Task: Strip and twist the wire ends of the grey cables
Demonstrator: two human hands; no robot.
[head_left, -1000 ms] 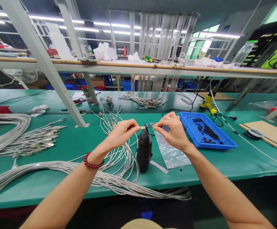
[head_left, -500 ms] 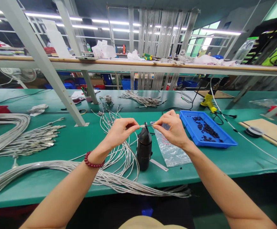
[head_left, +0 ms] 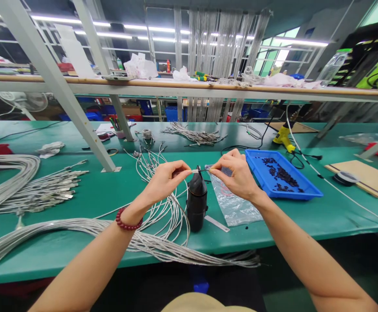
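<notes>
Thumb and fingertips pressed together, my left hand [head_left: 171, 177] pinches the end of a thin pale cable [head_left: 194, 171]. Opposite it, my right hand [head_left: 234, 174] is closed in a pinch on a thin dark piece [head_left: 206, 169], too small to make out clearly. Both pinches meet just over the tapered tip of a black upright cylinder [head_left: 197, 203], which looks like a standing heat gun. Grey braided cables [head_left: 172, 216] lie looped beside and below my left hand. Under my right hand is a clear plastic bag [head_left: 232, 208].
A blue tray [head_left: 306, 193] with small black pieces stands at right, near a yellow heat gun [head_left: 284, 138] and a wooden board [head_left: 367, 175]. A metal strip [head_left: 217, 223] lies by the cylinder. Cable bundles [head_left: 46, 190] cover the left. A slanted post [head_left: 78, 108] rises there.
Both hands keep their pinches above the black cylinder's tip with hardly any movement. The view has shifted very slightly.
</notes>
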